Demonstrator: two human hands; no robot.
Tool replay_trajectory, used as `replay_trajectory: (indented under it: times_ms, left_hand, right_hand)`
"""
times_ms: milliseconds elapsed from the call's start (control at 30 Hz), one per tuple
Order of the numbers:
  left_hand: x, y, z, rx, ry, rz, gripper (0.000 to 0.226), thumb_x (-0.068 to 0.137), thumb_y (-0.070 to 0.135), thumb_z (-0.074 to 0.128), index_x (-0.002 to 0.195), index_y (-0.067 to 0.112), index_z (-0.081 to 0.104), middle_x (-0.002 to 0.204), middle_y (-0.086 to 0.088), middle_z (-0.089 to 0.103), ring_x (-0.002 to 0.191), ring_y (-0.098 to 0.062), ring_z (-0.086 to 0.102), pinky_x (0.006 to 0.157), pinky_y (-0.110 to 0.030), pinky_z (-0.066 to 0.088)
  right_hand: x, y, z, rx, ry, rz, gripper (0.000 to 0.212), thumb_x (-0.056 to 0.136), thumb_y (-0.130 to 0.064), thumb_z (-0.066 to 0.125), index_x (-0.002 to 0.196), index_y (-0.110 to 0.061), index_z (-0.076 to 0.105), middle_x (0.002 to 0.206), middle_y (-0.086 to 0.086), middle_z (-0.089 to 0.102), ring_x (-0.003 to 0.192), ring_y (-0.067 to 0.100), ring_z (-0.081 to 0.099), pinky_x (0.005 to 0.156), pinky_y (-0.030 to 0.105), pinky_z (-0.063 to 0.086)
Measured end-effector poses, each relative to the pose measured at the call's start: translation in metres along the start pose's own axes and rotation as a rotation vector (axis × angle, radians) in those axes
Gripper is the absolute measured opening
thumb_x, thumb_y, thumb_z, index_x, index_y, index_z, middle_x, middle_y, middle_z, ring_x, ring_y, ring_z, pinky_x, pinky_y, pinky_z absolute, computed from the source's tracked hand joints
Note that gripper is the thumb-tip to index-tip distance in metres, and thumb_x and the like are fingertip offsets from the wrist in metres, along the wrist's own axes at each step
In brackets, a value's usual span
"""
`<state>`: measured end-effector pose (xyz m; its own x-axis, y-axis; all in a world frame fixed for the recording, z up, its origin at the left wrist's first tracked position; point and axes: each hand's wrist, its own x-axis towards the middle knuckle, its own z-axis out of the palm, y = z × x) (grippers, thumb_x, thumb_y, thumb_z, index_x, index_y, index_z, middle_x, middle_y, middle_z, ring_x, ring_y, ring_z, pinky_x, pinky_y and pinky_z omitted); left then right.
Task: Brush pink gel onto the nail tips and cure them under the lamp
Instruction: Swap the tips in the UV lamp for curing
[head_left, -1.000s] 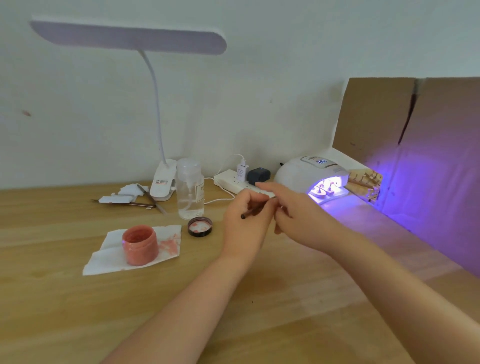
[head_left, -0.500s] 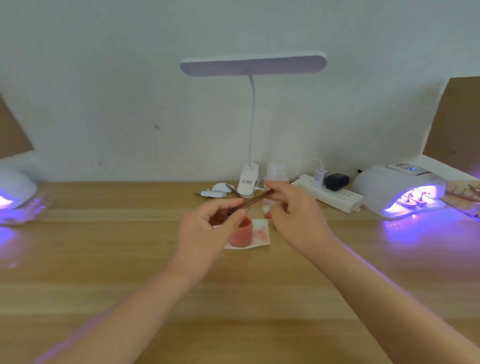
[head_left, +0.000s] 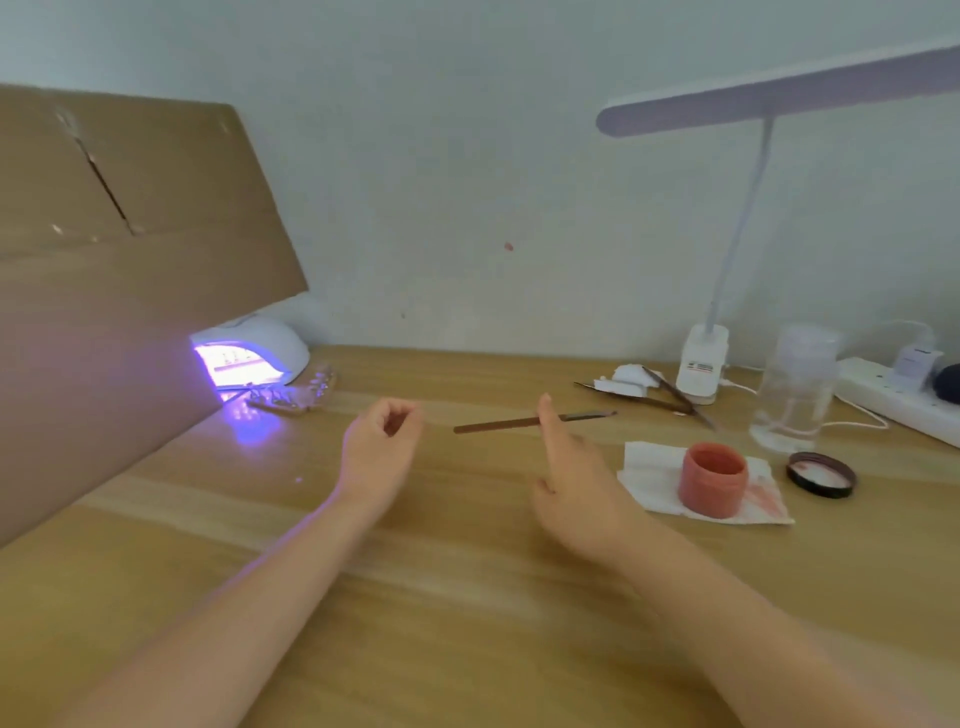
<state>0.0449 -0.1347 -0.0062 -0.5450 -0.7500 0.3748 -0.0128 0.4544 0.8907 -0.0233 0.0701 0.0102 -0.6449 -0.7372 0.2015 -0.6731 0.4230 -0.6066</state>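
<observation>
My right hand holds a thin brown brush level above the wooden table, its tip pointing right. My left hand hovers just left of the brush handle, fingers curled, holding nothing and not touching the brush. An open pink gel jar stands on a stained white tissue to the right of my right hand. At the far left a white curing lamp glows purple, with nail tips faintly visible inside. A strip of nail tips lies in front of it.
A cardboard panel leans along the left side. At the back right stand a desk lamp, a clear bottle and a power strip. The black jar lid and some tools with cotton lie nearby.
The view has swung left, from the right-hand lamp to the left-hand one. My left hand has let go of the brush, which my right hand alone now holds.
</observation>
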Motion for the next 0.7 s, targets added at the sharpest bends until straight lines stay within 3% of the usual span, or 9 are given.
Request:
replay_trajectory:
  times_ms: [67, 133, 233, 300, 400, 467, 567, 633, 700]
  left_hand:
    - [0.022, -0.020, -0.022, 0.176, 0.120, -0.030, 0.012, 0.090, 0.013, 0.058, 0.080, 0.017, 0.062, 0.085, -0.007, 0.067, 0.083, -0.023, 0.060, 0.075, -0.029, 0.042]
    - [0.042, -0.036, -0.045, 0.333, 0.197, -0.061, 0.010, 0.091, 0.013, 0.054, 0.088, 0.013, 0.063, 0.091, -0.008, 0.066, 0.085, -0.024, 0.058, 0.074, -0.028, 0.038]
    - [0.071, -0.059, -0.071, 0.582, 0.195, -0.130, 0.015, 0.092, 0.017, 0.050, 0.096, 0.013, 0.064, 0.096, -0.011, 0.068, 0.090, -0.031, 0.061, 0.076, -0.031, 0.041]
    - [0.090, -0.070, -0.079, 0.715, 0.134, -0.221, 0.022, 0.095, 0.025, 0.048, 0.103, 0.014, 0.065, 0.107, -0.014, 0.067, 0.103, -0.035, 0.060, 0.086, -0.033, 0.042]
    - [0.111, -0.081, -0.083, 0.754, 0.052, -0.353, 0.031, 0.096, 0.039, 0.048, 0.113, 0.018, 0.063, 0.122, -0.009, 0.062, 0.114, -0.033, 0.055, 0.098, -0.034, 0.038]
    - [0.121, -0.085, -0.081, 0.740, 0.037, -0.358, 0.021, 0.093, 0.039, 0.050, 0.100, 0.024, 0.063, 0.121, -0.006, 0.062, 0.114, -0.032, 0.054, 0.099, -0.036, 0.037]
    - [0.128, -0.088, -0.072, 0.759, 0.068, -0.360, 0.017, 0.088, 0.041, 0.053, 0.081, 0.027, 0.059, 0.120, -0.007, 0.061, 0.111, -0.032, 0.055, 0.099, -0.039, 0.040]
    - [0.130, -0.089, -0.066, 0.800, 0.094, -0.373, 0.021, 0.087, 0.046, 0.055, 0.093, 0.028, 0.064, 0.129, -0.009, 0.056, 0.118, -0.034, 0.050, 0.102, -0.041, 0.038]
    - [0.132, -0.092, -0.061, 0.879, 0.092, -0.371, 0.031, 0.088, 0.051, 0.053, 0.107, 0.028, 0.065, 0.136, -0.012, 0.051, 0.124, -0.034, 0.046, 0.101, -0.040, 0.038]
  right_hand:
    - [0.006, 0.002, 0.009, -0.030, 0.020, 0.038, 0.081, 0.092, -0.012, 0.043, 0.150, -0.021, -0.012, 0.133, 0.009, 0.043, 0.124, 0.023, 0.036, 0.094, 0.031, 0.036]
    - [0.008, 0.007, 0.017, -0.064, 0.060, 0.059, 0.081, 0.091, -0.012, 0.044, 0.150, -0.019, -0.011, 0.128, 0.007, 0.046, 0.121, 0.022, 0.037, 0.087, 0.028, 0.036]
    - [0.009, 0.014, 0.025, -0.089, 0.124, 0.066, 0.081, 0.090, -0.012, 0.046, 0.151, -0.016, -0.006, 0.124, 0.004, 0.048, 0.120, 0.021, 0.038, 0.087, 0.025, 0.035]
    - [0.010, 0.016, 0.028, -0.096, 0.153, 0.065, 0.080, 0.089, -0.011, 0.046, 0.151, -0.015, -0.004, 0.127, 0.004, 0.048, 0.122, 0.020, 0.037, 0.091, 0.026, 0.035]
    - [0.010, 0.017, 0.031, -0.125, 0.192, 0.037, 0.080, 0.089, -0.012, 0.046, 0.151, -0.017, -0.004, 0.125, 0.001, 0.049, 0.119, 0.018, 0.037, 0.084, 0.022, 0.032]
    - [0.010, 0.017, 0.031, -0.136, 0.203, 0.019, 0.078, 0.089, -0.013, 0.046, 0.151, -0.018, -0.002, 0.122, 0.000, 0.049, 0.118, 0.017, 0.038, 0.084, 0.023, 0.033]
    - [0.011, 0.017, 0.031, -0.152, 0.195, 0.015, 0.075, 0.090, -0.014, 0.044, 0.151, -0.020, 0.001, 0.100, -0.006, 0.045, 0.104, 0.015, 0.042, 0.076, 0.025, 0.033]
    - [0.010, 0.016, 0.031, -0.164, 0.181, 0.025, 0.073, 0.090, -0.013, 0.044, 0.151, -0.020, 0.005, 0.099, -0.007, 0.043, 0.104, 0.014, 0.043, 0.078, 0.025, 0.035]
    - [0.009, 0.015, 0.031, -0.181, 0.187, 0.026, 0.072, 0.090, -0.012, 0.044, 0.151, -0.019, 0.006, 0.118, -0.004, 0.048, 0.118, 0.014, 0.038, 0.090, 0.023, 0.034]
